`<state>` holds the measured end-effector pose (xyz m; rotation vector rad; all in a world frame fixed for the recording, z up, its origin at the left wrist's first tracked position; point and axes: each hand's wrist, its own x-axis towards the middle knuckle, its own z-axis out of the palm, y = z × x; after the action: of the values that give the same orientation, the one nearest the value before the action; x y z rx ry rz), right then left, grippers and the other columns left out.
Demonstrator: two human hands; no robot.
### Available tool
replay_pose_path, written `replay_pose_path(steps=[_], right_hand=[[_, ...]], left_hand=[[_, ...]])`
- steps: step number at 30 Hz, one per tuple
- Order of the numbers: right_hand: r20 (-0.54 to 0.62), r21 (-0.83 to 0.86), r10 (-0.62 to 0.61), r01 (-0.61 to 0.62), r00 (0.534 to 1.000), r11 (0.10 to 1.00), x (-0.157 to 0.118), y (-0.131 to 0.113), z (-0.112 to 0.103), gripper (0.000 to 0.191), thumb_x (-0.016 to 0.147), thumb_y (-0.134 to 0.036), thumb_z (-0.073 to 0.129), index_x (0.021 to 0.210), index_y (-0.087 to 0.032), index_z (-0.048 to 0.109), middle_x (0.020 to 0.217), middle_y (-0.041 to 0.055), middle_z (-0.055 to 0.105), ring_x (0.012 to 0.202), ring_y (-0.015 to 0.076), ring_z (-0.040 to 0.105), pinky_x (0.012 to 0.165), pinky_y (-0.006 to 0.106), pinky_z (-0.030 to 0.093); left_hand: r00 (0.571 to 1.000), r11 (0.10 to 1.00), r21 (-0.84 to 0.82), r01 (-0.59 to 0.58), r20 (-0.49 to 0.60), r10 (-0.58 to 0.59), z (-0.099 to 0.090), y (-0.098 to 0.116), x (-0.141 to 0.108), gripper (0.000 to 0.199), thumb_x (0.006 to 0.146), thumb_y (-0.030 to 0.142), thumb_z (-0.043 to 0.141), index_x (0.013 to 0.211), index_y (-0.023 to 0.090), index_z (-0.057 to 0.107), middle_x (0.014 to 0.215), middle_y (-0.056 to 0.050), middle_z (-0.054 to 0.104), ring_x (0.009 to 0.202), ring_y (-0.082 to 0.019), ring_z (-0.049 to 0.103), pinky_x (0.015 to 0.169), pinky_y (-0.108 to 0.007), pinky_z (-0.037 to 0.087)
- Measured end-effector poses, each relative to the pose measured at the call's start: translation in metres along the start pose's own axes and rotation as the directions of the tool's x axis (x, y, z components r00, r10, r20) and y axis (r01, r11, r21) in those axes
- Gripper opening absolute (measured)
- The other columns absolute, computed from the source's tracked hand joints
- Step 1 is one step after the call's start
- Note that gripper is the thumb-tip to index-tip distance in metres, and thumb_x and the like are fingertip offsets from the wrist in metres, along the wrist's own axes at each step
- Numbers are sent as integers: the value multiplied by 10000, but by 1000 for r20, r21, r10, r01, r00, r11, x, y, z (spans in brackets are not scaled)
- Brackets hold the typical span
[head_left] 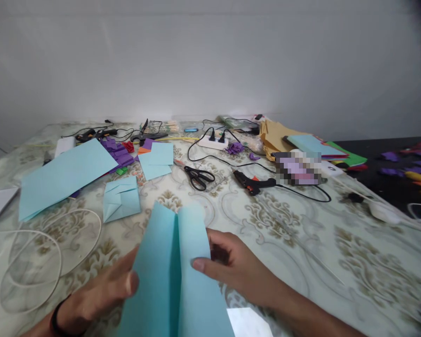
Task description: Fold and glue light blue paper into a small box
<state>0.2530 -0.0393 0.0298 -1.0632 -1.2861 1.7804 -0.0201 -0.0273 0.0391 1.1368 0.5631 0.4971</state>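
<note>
A light blue sheet of paper (199,281) stands upright before me, its two sides folded inward with a gap down the middle. My right hand (231,264) is closed on its right edge, thumb in front and fingers behind. At the left edge, my left hand (108,285) holds the sheet with its fingers partly hidden behind it and the thumb at the side. Beyond lies a smaller folded light blue paper (122,199). Black-handled scissors (198,178) and a black glue gun (254,182) rest farther back.
Large light blue sheets (70,175) lie at left, beside purple paper pieces (117,154). A white cable (59,262) loops at near left. At the back is a white power strip (212,142) with black plugs. Brown paper (280,138) and coloured sheets are stacked at right.
</note>
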Motion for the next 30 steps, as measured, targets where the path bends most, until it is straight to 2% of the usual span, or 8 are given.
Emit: replay_pose_path(steps=[3,5,8,12,17,21,26,30], right_hand=[[-5,18,8,-8,1000,1000,-3,-2,-5,401,811,-473,873,1019,-164,724,859,21,693,737,149,605,659,257,496],[-81,29,-9,11,997,1000,-3,-7,-16,449,833,-525,840,1079,-168,723,900,37,721,742,157,629,647,259,505],[-227,-32,-31,25,973,999,4,-16,-44,492,828,-563,829,1105,-171,723,920,50,750,717,171,653,627,275,520],[-295,-121,-5,-32,956,992,16,-18,-80,539,803,-582,835,1125,-166,717,916,56,773,732,206,694,625,295,544],[-293,-266,-69,-12,954,964,23,-12,-99,584,855,-582,798,1258,-176,683,784,9,740,628,161,639,529,243,463],[-254,-166,-52,9,966,986,22,-13,-98,648,825,-528,854,1345,-197,659,834,19,770,687,185,695,613,283,540],[-160,-53,3,-11,987,999,19,-12,-103,377,752,-426,927,1009,-174,814,922,68,811,852,231,748,803,369,600],[-164,-75,36,-49,986,996,15,-17,-107,357,681,-476,947,871,-192,845,836,66,793,700,207,706,660,330,572]], left_hand=[[963,970,49,239,-140,-230,2,5,-1,677,900,557,768,1511,317,604,1394,-78,727,1283,-402,662,1056,-528,567],[917,948,54,315,-274,-289,-4,4,4,555,906,558,756,1395,302,697,1260,-56,791,1151,-362,733,980,-486,612],[862,944,92,318,-443,-248,-24,2,12,476,852,576,797,1173,225,783,1073,-69,829,1021,-347,766,826,-420,652],[804,956,96,278,-568,-177,-50,6,13,458,780,557,866,1052,196,794,1003,-81,830,934,-325,774,727,-364,651],[792,963,157,220,-605,-82,-70,14,10,467,761,525,895,1101,219,798,1112,-84,828,1010,-328,761,794,-369,656],[807,972,183,146,-591,-10,-69,14,11,392,795,462,874,1068,189,804,1037,-34,837,968,-294,765,805,-345,643],[777,974,178,138,-629,4,-67,17,10,366,802,429,856,1043,157,812,973,10,839,893,-268,765,788,-344,637],[857,920,369,128,-508,85,-82,22,1,341,759,488,867,930,193,867,987,-49,847,877,-298,776,721,-337,629]])
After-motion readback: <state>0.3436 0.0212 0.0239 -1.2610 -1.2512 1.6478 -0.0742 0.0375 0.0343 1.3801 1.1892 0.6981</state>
